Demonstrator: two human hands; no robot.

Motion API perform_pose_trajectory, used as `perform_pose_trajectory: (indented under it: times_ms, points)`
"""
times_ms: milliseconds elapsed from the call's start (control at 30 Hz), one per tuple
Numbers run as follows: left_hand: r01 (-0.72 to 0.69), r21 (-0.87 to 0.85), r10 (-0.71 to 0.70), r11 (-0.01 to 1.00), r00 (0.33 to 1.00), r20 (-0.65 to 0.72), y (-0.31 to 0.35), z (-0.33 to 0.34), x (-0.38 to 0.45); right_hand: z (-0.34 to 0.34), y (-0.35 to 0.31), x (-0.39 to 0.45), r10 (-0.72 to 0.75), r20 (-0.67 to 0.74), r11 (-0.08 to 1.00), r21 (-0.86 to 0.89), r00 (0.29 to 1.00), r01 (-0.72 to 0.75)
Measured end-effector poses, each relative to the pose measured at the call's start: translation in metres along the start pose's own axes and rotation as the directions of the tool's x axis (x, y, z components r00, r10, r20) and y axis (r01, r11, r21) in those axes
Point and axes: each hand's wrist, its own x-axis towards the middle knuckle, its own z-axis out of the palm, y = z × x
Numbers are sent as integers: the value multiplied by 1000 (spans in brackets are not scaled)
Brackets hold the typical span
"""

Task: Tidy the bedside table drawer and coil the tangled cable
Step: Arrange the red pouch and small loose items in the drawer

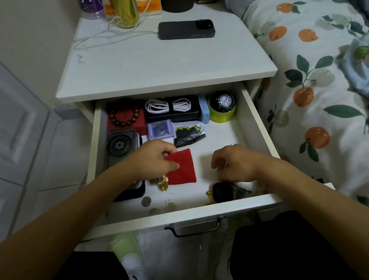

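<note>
Left hand (156,161): pinches red pouch (182,167).
Right hand (235,163): loosely curled, holding nothing.
Coiled cable (168,105): drawer (184,214) rear, well apart from both.

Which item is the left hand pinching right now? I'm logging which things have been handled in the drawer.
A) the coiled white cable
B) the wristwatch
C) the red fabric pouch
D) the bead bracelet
C: the left hand pinches the edge of the red fabric pouch near the drawer's front, while the bead bracelet, coiled white cable and wristwatch lie untouched at the back.
</note>
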Motion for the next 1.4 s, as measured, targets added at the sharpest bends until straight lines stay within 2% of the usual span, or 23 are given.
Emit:
perform_pose_trajectory:
  times_ms: [100, 167, 267, 400, 467, 533, 600, 667, 733, 800, 900, 1000, 1067, 1133, 1300, 1333, 1400]
  points:
    - [72, -70, -66, 995, 994, 82, -2, -1, 0, 2, -8, -3, 17, 198, 994, -107, 980, 4]
    - [84, -52, -78, 995, 990, 117, -3, 3, 5, 5, -15, -4, 30, 287, 983, -180, 957, 24]
    - [60, -13, -58, 998, 991, 118, -1, 11, 8, 7, -17, -4, 42, 314, 972, -233, 948, 34]
    - [70, -49, -61, 996, 987, 152, -1, 15, 8, 2, -10, -12, 82, 286, 982, -187, 955, -28]
    - [67, -20, -61, 998, 974, 216, -2, 17, 8, -2, -6, -15, 83, 218, 994, -92, 972, -64]
    - [52, 78, -70, 996, 967, 244, -3, 19, 9, -7, -1, -14, 74, 96, 989, 121, 993, -85]
    - [-1, 210, -31, 978, 988, 148, -3, 19, 11, -12, 2, -10, 81, -4, 940, 332, 997, -75]
    - [-46, 270, 51, 962, 999, -12, 2, 16, 16, -16, 6, -7, 102, -59, 866, 496, 993, -60]
    - [-60, 159, 78, 986, 991, -106, 11, 13, 24, -19, 8, -5, 139, -97, 785, 617, 985, -50]
    - [-35, -73, 30, 997, 997, -72, 21, 16, 36, -20, 10, -3, 164, -113, 703, 711, 980, -36]
    - [100, -409, -78, 907, 994, 70, 36, 27, 57, -21, 13, 3, 197, -106, 622, 782, 975, -41]
    - [196, -562, -149, 804, 980, 129, 47, 38, 78, -23, 18, 9, 316, -122, 564, 822, 941, -83]
    - [216, -600, -205, 770, 975, 87, 49, 41, 89, -22, 22, 12, 418, -134, 546, 827, 899, -131]
    - [235, -629, -280, 741, 960, 29, 52, 44, 102, -22, 25, 13, 483, -158, 573, 801, 861, -174]
    - [267, -652, -428, 710, 898, -98, 59, 46, 122, -18, 31, 20, 516, -182, 645, 725, 837, -240]
    - [266, -626, -428, 733, 896, -120, 60, 47, 124, -19, 30, 18, 518, -182, 649, 721, 836, -245]
    - [247, -450, -379, 858, 896, -230, 58, 50, 127, -20, 29, 16, 517, -191, 667, 700, 834, -253]
